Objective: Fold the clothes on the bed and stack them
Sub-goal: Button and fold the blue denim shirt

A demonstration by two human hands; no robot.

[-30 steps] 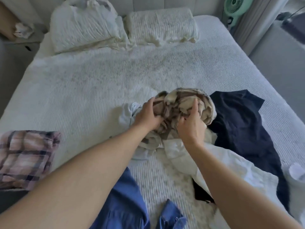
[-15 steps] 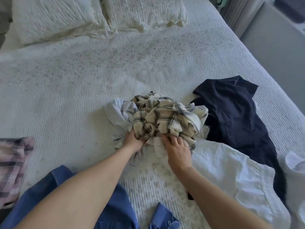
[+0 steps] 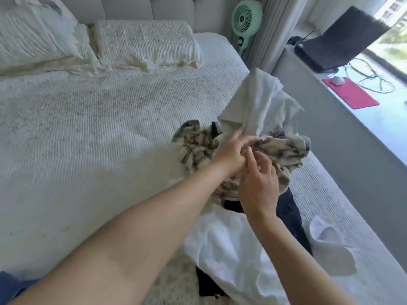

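Note:
A crumpled beige plaid shirt [image 3: 195, 148] lies in a heap on the white bed [image 3: 88, 133]. A pale light shirt [image 3: 257, 100] rises out of the heap, and my left hand [image 3: 231, 151] pinches its lower part. My right hand [image 3: 259, 186] hovers just below the left with fingers spread and loosely bent, its fingertips at the plaid cloth. A dark navy garment [image 3: 291, 213] lies under the heap. A white garment [image 3: 229, 247] is spread in front of it, under my right forearm.
Two pillows [image 3: 143, 42] lie at the headboard. A blue garment [image 3: 7, 282] shows at the bottom left corner. A green fan [image 3: 245, 18] stands beside the bed's right edge. On the floor to the right are a laptop [image 3: 339, 40], cables and a red mat [image 3: 350, 93].
The pale shirt has come up out of the heap in my left hand. Both hands have shifted up over the plaid shirt, and the view has swung right.

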